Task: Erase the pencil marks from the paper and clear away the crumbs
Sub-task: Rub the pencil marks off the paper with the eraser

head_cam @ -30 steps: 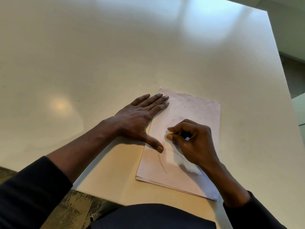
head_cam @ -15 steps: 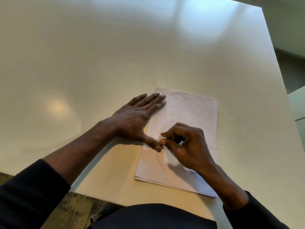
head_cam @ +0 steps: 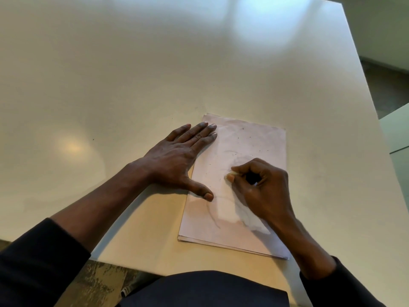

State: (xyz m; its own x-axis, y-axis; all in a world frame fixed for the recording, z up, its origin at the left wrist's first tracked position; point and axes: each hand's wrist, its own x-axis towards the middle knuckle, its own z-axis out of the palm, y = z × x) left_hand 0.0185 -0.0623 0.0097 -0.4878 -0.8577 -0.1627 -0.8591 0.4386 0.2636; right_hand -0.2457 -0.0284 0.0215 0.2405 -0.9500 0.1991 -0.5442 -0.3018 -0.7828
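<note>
**Sheet under erasure: holdings at this moment**

Surroundings: we list a glossy pale table (head_cam: 155, 74), a second pale surface (head_cam: 396, 129) past its right edge, and patterned floor (head_cam: 99, 282) below its near edge. Dark sleeves (head_cam: 37, 262) cover both forearms. Nothing lies across the sheet but our own hands.

Item: a thin stack of paper (head_cam: 261, 138) lies on the table near its front edge, right of centre. Its long axis runs away from us, the far end leaning slightly right. Dark crumbs (head_cam: 243, 128) speckle the far half. A faint curved pencil mark (head_cam: 213, 216) shows on the near half.

Left hand (head_cam: 177, 156): flat, fingers straight and together, fingertips and thumb pressing on the sheet's left margin.

Right hand (head_cam: 263, 189): curled, thumb and forefinger pinching a small pale eraser (head_cam: 230, 175) against mid-sheet.

Change: half a second ago the pinch sat just beside the left thumb. Now it stands apart, farther up the sheet. The left hand has kept its place.
</note>
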